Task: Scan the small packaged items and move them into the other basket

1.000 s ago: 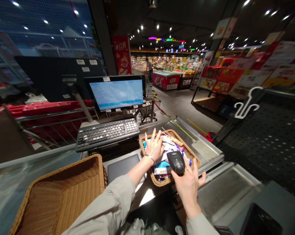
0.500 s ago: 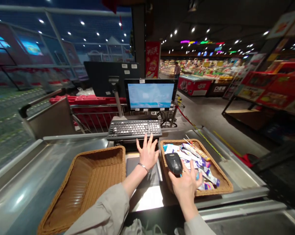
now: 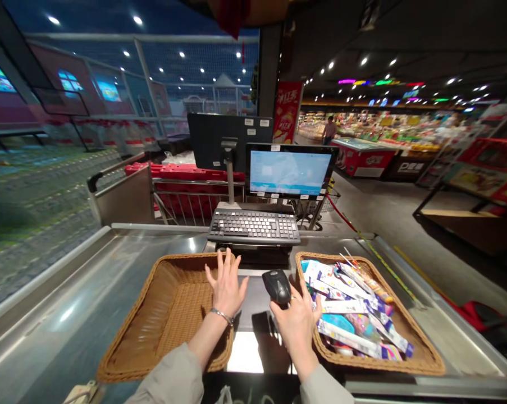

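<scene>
My left hand [image 3: 227, 286] hovers palm down with fingers spread, over the right rim of the brown wicker basket [image 3: 129, 331] on the left. That basket shows a bare woven bottom. In my right hand [image 3: 296, 320] is a black barcode scanner [image 3: 277, 286], its head pointing away from me above the metal counter. The scanner's handle is hidden under my fingers. Just to its right, a second wicker basket [image 3: 419, 359] holds several thin packaged items [image 3: 346, 306] in white, purple and blue wrappers.
A black keyboard [image 3: 253, 226] stands beyond my hands, with a lit monitor [image 3: 289, 173] behind it. The back of another screen [image 3: 211, 140] rises to the left. Metal carts [image 3: 190, 196] stand behind the counter [image 3: 63, 314]. A person [image 3: 329, 130] is far off near a red freezer [image 3: 365, 157].
My view has turned left. My left hand moved from near the keyboard to the left basket's rim. My right hand carried the scanner left, from over the filled basket to between the baskets.
</scene>
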`<move>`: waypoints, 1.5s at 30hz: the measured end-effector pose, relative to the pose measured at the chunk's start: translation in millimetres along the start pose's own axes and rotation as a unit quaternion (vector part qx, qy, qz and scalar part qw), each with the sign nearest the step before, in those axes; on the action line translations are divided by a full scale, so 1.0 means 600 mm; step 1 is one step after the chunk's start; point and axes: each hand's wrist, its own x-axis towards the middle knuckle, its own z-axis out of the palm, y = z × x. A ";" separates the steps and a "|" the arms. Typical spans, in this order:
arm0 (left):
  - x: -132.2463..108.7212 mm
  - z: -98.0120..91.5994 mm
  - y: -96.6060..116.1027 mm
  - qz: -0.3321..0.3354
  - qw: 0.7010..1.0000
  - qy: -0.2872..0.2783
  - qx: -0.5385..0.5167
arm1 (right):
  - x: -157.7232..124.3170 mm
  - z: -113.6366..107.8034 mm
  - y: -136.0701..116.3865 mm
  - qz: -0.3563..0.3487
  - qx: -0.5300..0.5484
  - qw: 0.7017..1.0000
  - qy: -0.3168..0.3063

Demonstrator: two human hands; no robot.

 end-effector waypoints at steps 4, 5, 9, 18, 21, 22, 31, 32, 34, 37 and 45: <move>-0.038 -0.002 -0.037 -0.042 0.998 -0.033 0.037 | -0.014 0.050 -0.004 0.017 0.009 0.999 -0.050; -0.049 -0.001 -0.043 -0.052 0.997 -0.048 0.044 | -0.018 0.065 -0.003 0.027 0.005 0.997 -0.066; -0.097 0.006 -0.051 -0.107 0.980 -0.168 0.023 | -0.028 0.125 0.006 0.070 -0.047 0.984 -0.155; -0.126 -0.001 -0.023 -0.167 0.918 -0.354 -0.057 | -0.041 0.218 0.016 0.099 -0.106 0.968 -0.204; -0.123 -0.001 -0.026 -0.171 0.915 -0.357 -0.083 | -0.052 0.234 0.024 0.101 -0.117 0.964 -0.215; -0.123 0.000 -0.027 -0.171 0.914 -0.355 -0.091 | -0.055 0.237 0.027 0.103 -0.118 0.963 -0.218; -0.132 0.013 -0.038 -0.165 0.917 -0.339 -0.135 | -0.051 0.220 0.021 0.149 -0.054 0.963 -0.219; -0.133 0.016 -0.040 -0.164 0.917 -0.334 -0.142 | -0.048 0.211 0.022 0.156 -0.035 0.963 -0.217; -0.135 0.024 -0.045 -0.163 0.917 -0.328 -0.158 | -0.038 0.188 0.024 0.161 0.013 0.965 -0.208; -0.138 0.032 -0.049 -0.163 0.917 -0.317 -0.180 | 0.010 0.136 0.020 0.109 0.110 0.971 -0.181; -0.138 0.031 -0.050 -0.163 0.915 -0.293 -0.225 | 0.256 -0.189 -0.129 -0.288 0.317 0.902 0.058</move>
